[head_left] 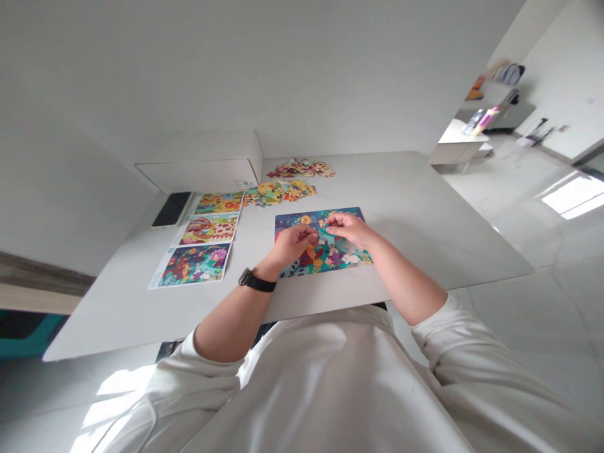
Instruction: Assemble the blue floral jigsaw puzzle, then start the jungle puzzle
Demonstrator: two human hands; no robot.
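Observation:
A jigsaw puzzle (337, 259) with a dark blue and teal animal picture lies flat on the table in front of me, mostly filled with its picture. Over its left part is my left hand (295, 243), thumb and fingers pressed together; what they hold, if anything, is hidden. Above the upper right part, my right hand (350, 229) is closed in a pinch, its fingertips close to the puzzle's surface. Whether a small piece sits in that pinch is too small to tell. The two hands are a short way apart, and each covers some of the picture.
Left of the puzzle lie three printed picture sheets (194, 264) and a dark-screened tablet or phone (172, 209). Loose puzzle pieces form a yellowish pile (281, 192) and a reddish pile (302, 168) behind. A white box (198, 171) stands against the wall on the white table (419, 207).

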